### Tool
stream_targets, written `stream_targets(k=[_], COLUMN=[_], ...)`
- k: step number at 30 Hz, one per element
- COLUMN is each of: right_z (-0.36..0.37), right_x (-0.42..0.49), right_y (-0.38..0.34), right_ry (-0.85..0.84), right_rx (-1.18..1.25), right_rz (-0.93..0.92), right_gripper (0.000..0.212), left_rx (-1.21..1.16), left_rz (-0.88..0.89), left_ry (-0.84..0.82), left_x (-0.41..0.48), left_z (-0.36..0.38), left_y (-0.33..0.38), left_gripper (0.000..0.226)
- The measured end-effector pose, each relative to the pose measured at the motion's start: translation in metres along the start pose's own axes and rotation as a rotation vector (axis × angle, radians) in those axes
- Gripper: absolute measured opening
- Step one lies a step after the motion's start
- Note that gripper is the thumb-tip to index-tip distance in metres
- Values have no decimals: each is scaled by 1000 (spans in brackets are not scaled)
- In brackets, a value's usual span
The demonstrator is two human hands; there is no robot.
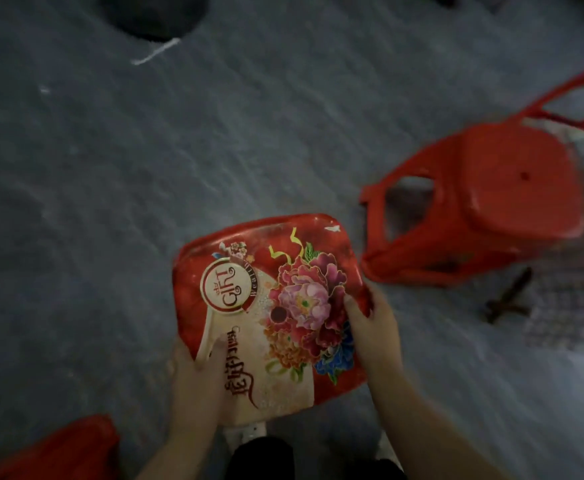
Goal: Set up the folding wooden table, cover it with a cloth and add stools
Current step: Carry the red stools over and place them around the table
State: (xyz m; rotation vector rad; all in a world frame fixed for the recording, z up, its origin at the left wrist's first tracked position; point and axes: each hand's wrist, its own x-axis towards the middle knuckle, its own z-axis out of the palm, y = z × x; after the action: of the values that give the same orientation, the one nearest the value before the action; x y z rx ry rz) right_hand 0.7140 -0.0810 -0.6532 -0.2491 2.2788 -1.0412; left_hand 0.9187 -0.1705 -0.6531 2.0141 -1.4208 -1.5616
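**Both hands grip a printed red stool by its seat**

Head view: the left hand [193,382] holds the near-left edge of the printed stool [266,306], with the thumb laid on top of the seat and the other fingers hidden beneath it. The right hand [373,327] clamps the right edge, its fingers curled over the rim onto the flower print. The hands are well apart, one on each side of the seat, and neither holds anything else. The seat faces up at the camera, low in the middle of the frame, over the grey floor [214,133]. The legs are hidden under it, so I cannot tell whether the stool stands on the floor or is lifted.

The seat is red with a large bunch of pink, orange and blue flowers. A round gold-ringed badge on it reads "Gift", and the ring carries letters that look like "Wealth", blurred in part. A line of ornate dark script runs along the cream band near the left thumb, too blurred to read.

A plain red stool [512,188] is to the right, near the printed one but apart from it, just beside a checked cloth [578,306] at the right edge. A small brown object [508,296] lies by that cloth. Another red shape [68,448] shows in the lower left corner, too blurred to name
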Motion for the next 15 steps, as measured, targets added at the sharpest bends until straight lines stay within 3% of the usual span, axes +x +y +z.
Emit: stream_targets(k=[4, 11, 15], right_z=[-107, -280, -376], right_x=[-12, -51, -85], right_y=[66, 215, 291], right_ry=[170, 341, 421], right_rx=[137, 225, 288], right_rz=[156, 379, 433], right_gripper=[18, 37, 16], left_rx=[95, 326, 423], left_rz=[124, 196, 213], left_ry=[-221, -338, -426], left_x=[-64, -200, -287], left_z=[86, 228, 305], left_y=[9, -17, -43], left_gripper=[63, 54, 57])
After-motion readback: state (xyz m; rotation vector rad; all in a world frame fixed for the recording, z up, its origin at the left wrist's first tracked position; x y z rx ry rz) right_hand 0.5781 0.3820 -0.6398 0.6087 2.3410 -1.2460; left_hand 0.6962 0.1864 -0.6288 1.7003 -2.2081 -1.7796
